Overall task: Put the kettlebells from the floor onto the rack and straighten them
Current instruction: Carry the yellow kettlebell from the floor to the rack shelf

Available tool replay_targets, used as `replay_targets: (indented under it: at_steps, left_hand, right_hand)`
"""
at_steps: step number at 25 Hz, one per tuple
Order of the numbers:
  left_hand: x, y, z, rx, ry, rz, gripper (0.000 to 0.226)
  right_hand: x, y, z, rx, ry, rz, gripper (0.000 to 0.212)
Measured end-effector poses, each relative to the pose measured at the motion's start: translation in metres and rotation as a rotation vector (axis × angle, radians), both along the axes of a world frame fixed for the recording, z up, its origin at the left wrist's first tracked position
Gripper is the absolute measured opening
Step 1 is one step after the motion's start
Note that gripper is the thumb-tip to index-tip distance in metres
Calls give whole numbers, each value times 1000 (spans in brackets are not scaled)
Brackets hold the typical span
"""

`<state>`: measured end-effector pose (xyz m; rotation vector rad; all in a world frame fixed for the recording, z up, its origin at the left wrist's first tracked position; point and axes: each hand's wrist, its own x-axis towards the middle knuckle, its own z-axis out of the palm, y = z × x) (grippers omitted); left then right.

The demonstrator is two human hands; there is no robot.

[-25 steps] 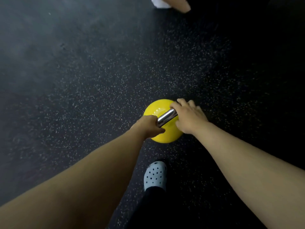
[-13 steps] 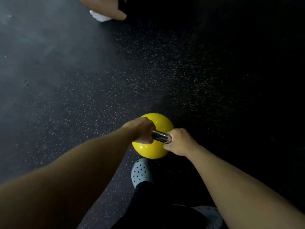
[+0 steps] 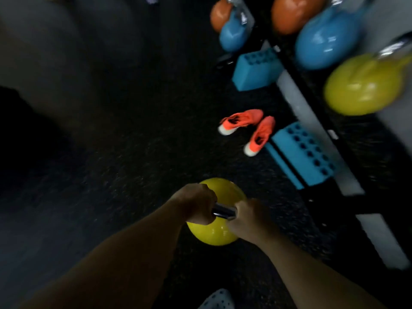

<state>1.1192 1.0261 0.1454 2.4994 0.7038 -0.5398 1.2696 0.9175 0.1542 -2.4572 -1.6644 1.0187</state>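
A yellow kettlebell (image 3: 214, 233) with a chrome handle hangs low in the middle of the head view. My left hand (image 3: 196, 204) and my right hand (image 3: 247, 219) are both closed around that handle, side by side. The rack (image 3: 312, 117) runs along the right side, blurred by motion. On it sit a yellow kettlebell (image 3: 361, 85), a blue kettlebell (image 3: 325, 39) and an orange kettlebell (image 3: 292, 12). Further back are another blue kettlebell (image 3: 234, 32) and another orange kettlebell (image 3: 219, 15).
A pair of orange shoes (image 3: 249, 128) lies on the dark speckled floor (image 3: 111, 152) in front of the rack. Two teal perforated blocks (image 3: 301, 152) (image 3: 256, 68) rest by the rack's base. My grey clog (image 3: 216, 299) shows at the bottom edge.
The view has swung right, bringing the rack, shoes and blocks into sight. Both hands still hold the yellow kettlebell, which has travelled with me toward the rack.
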Motion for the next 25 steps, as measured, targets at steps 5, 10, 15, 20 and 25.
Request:
replay_targets:
  at_steps: [5,10,15,20,25]
  left_hand:
    - [187,40,104,271,-203,-334,34]
    - [335,63,173,406,-417,-553,29]
    - [444,67,206,402,-573,-678,20]
    - [528,60,192,423,-600,-695,14]
    - [575,44,151,389,-651,-618,15]
  right_hand:
    - [138,-7,88,326,-212,-287,24]
    - [255,-1,144,483,-461,-512,31]
    - [339,-1,174,542,-576,-704,24]
    - [404,-5,163,506,-545,-840,12]
    - [439,-15,137,521,-525,-912,13]
